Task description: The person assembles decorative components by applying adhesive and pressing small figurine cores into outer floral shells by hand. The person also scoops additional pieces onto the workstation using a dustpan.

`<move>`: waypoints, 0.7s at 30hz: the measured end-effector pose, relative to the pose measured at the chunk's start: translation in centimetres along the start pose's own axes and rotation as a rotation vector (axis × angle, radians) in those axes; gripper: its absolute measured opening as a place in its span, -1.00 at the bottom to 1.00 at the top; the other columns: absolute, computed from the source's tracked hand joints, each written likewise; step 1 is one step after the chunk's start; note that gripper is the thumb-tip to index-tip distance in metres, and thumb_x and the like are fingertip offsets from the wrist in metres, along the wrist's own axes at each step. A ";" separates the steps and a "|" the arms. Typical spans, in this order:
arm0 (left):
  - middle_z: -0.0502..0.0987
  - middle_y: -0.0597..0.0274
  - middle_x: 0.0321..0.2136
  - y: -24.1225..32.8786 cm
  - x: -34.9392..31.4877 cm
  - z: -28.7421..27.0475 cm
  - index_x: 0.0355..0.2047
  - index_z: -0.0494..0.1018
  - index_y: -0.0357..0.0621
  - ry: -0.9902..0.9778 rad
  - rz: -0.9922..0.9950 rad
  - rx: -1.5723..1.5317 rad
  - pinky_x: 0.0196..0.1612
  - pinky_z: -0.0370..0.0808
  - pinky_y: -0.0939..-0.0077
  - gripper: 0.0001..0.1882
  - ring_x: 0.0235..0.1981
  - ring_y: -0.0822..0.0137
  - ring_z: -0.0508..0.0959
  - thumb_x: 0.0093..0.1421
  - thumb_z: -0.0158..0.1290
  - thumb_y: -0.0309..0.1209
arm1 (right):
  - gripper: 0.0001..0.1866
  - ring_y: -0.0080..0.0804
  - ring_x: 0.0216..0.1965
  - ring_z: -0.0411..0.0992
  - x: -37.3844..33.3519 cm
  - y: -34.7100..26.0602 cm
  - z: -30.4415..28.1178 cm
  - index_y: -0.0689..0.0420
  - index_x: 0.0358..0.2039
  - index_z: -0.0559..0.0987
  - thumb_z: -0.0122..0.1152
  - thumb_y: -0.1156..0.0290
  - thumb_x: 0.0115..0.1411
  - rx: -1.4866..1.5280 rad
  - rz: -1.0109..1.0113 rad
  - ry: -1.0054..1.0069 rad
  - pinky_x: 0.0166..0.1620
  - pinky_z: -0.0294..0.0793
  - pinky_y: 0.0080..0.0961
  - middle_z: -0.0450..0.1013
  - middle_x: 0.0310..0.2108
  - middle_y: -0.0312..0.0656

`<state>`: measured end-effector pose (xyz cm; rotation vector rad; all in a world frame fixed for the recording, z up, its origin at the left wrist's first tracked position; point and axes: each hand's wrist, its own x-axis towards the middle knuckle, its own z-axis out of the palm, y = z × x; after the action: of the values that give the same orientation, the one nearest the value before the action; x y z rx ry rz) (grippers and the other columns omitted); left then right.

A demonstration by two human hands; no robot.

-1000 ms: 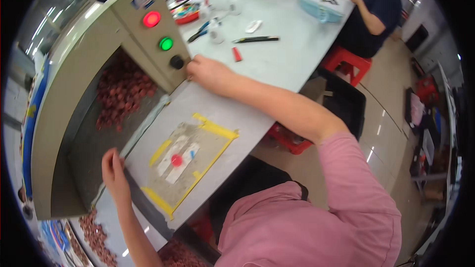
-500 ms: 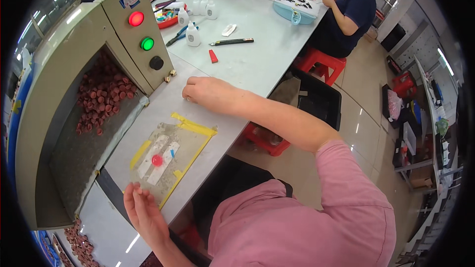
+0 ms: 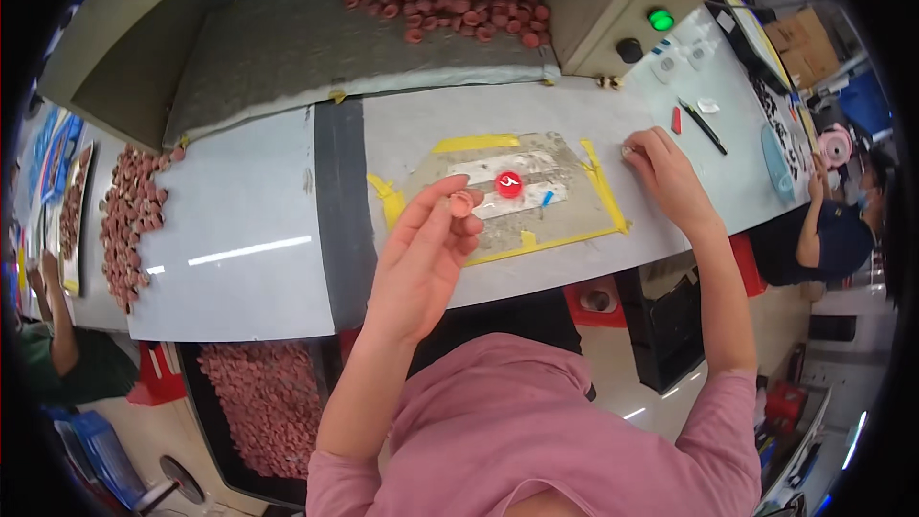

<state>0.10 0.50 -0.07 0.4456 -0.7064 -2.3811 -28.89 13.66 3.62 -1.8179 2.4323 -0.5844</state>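
My left hand (image 3: 418,254) is raised over the front left part of a taped work mat (image 3: 584,215), pinching a small pink cup-shaped cap (image 3: 460,203) between thumb and fingers. To the right of the mat, my right hand (image 3: 667,177) rests low at the table with its fingertips closed on a small pale piece (image 3: 627,151), mostly covered by the fingers. On the mat are two white strips (image 3: 459,168), a glossy red round spot (image 3: 508,185) with a white mark, and a little blue piece (image 3: 547,198).
Behind the mat, a machine opening (image 3: 278,48) holds a heap of pink caps (image 3: 469,5). More caps (image 3: 132,220) lie at the table's left, and a bin (image 3: 263,407) below is full of them. Two brass-coloured bits (image 3: 609,82), a red piece (image 3: 677,121) and a black-handled knife (image 3: 706,129) lie right.
The view has swung so the machine now lies ahead. My left hand has come up over the mat, and the cap in it now shows. My right hand stays beside the mat.
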 end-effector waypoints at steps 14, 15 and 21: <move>0.38 0.35 -0.17 0.7 0.1 -0.5 0.02 0.30 -0.17 -0.001 -0.025 0.040 -0.05 0.33 0.61 -0.70 -0.16 0.50 0.41 0.30 -0.10 -0.40 | -0.81 -0.23 -0.37 0.39 3.0 -10.4 3.9 0.16 -0.29 0.46 0.20 0.53 0.04 0.228 -0.254 -0.039 -0.32 0.41 -0.43 0.35 -0.41 -0.15; 0.38 0.35 -0.17 0.6 0.1 -0.4 0.02 0.30 -0.17 0.000 -0.026 0.035 -0.05 0.33 0.61 -0.70 -0.16 0.50 0.41 0.30 -0.10 -0.40 | -0.80 -0.21 -0.38 0.38 3.2 -10.5 4.4 0.15 -0.31 0.46 0.22 0.52 0.01 0.187 -0.350 -0.038 -0.33 0.41 -0.40 0.34 -0.42 -0.16; 0.39 0.39 -0.17 0.4 0.0 -0.8 0.06 0.28 -0.16 -0.014 0.041 -0.059 -0.05 0.32 0.62 -0.67 -0.16 0.53 0.39 0.30 -0.10 -0.40 | -0.79 -0.21 -0.37 0.38 3.4 -11.0 5.2 0.12 -0.33 0.48 0.24 0.50 -0.02 0.039 -0.399 -0.025 -0.31 0.40 -0.36 0.34 -0.43 -0.19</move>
<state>0.59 -0.06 -0.48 0.3867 -0.6431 -2.3625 -18.50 6.43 3.01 -2.2934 2.0327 -0.6186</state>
